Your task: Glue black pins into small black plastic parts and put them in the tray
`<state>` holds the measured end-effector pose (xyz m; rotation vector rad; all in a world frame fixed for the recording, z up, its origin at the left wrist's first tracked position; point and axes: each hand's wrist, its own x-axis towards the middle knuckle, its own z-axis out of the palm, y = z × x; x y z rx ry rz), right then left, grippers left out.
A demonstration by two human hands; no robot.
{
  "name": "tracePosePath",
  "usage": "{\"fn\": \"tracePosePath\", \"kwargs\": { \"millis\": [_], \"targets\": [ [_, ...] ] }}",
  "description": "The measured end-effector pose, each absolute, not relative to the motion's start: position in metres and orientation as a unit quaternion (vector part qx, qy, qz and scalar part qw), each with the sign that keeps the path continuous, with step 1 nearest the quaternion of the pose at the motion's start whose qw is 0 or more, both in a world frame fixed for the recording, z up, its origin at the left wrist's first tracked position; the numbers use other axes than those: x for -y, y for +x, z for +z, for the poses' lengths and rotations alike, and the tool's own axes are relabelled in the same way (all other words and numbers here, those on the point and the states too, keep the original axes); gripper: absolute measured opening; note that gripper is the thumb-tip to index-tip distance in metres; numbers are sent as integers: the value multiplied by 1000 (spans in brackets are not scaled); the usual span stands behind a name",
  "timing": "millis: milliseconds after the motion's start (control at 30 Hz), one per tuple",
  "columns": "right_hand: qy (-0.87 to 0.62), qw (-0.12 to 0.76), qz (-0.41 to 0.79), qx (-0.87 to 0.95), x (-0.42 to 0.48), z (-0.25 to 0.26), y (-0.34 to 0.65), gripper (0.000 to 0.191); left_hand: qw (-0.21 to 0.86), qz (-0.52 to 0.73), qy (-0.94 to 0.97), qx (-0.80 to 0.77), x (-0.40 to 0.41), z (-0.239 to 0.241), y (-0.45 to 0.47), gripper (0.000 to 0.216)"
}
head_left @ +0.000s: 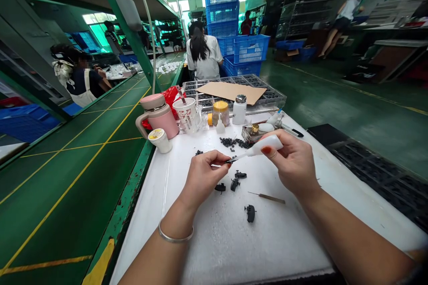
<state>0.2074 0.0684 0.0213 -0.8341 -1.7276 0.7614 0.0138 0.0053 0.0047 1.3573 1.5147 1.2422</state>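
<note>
My left hand [207, 173] pinches a small black plastic part [230, 160] between thumb and fingers above the white table. In my right hand [296, 160] is a white squeeze bottle [267, 144], its thin nozzle pointing left and down at that part; whether the tip touches it I cannot tell. Under my hands lie several more black parts, one [250, 213] nearer to me and one [235, 184] just right of my left hand. A thin needle tool [271, 198] rests on the table below my right hand. Behind the nozzle is a pile of tiny black pieces [230, 142].
At the back left stand a pink thermos mug [163, 118], a paper cup [187, 116] and a small white tub [160, 140]. A yellow-lidded jar [221, 113] and a white metal-capped bottle [239, 110] are beside them. Cardboard [232, 92] covers divided trays behind. A green conveyor [83, 160] runs left.
</note>
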Motion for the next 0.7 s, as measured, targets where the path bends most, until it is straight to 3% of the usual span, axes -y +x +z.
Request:
{"fn": "tracePosePath", "kwargs": {
  "millis": [200, 433, 567, 700],
  "targets": [
    [-341, 530, 356, 690, -70, 22, 210, 22, 384, 492, 517, -587, -5, 5, 13, 15],
    [-286, 574, 594, 485, -88, 19, 209, 22, 456, 520, 477, -543, -7, 7, 9, 20],
    [-303, 489, 696, 431, -86, 15, 200, 46, 520, 546, 431, -495, -6, 10, 4, 24],
    [-301, 367, 710, 519, -74, 9, 187, 31, 551, 548, 402, -485, -6, 9, 2, 29]
  ]
}}
